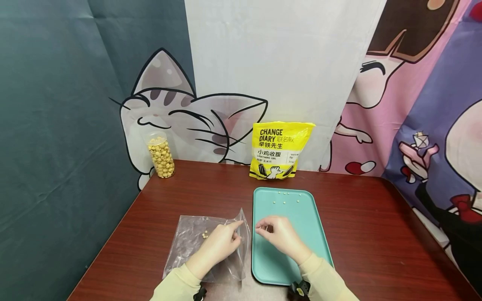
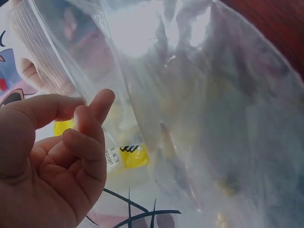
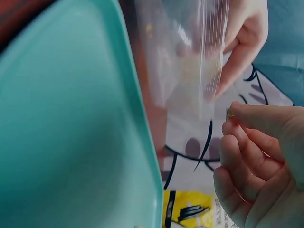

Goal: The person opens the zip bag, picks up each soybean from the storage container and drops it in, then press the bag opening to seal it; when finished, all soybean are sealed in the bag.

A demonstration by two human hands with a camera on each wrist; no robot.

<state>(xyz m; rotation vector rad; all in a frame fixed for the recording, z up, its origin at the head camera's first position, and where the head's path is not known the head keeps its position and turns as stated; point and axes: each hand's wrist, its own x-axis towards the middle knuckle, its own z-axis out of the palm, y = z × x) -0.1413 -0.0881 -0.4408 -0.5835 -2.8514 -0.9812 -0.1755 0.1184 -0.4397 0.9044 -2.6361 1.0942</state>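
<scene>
A clear zip bag [image 1: 188, 234] lies on the table with its mouth raised toward the tray. My left hand [image 1: 221, 241] holds the mouth's edge at the zip strip, index finger extended along it. Several small pale-yellow, bean-like pieces [image 1: 205, 235] sit inside the bag. Beside the mouth, over the left rim of a turquoise tray [image 1: 269, 267], is my right hand [image 1: 280, 235]. Between its thumb and index fingertip it pinches one small yellowish bean [image 3: 230, 112]. More of these beans [image 1: 284, 202] are scattered at the tray's far end.
A clear jar of popcorn [image 1: 162, 156] stands at the table's back left corner. Behind the tray, a yellow snack pouch [image 1: 276, 150] stands upright near the back edge. A printed cloth backdrop [image 1: 286, 62] rises behind the dark red table [image 1: 376, 234].
</scene>
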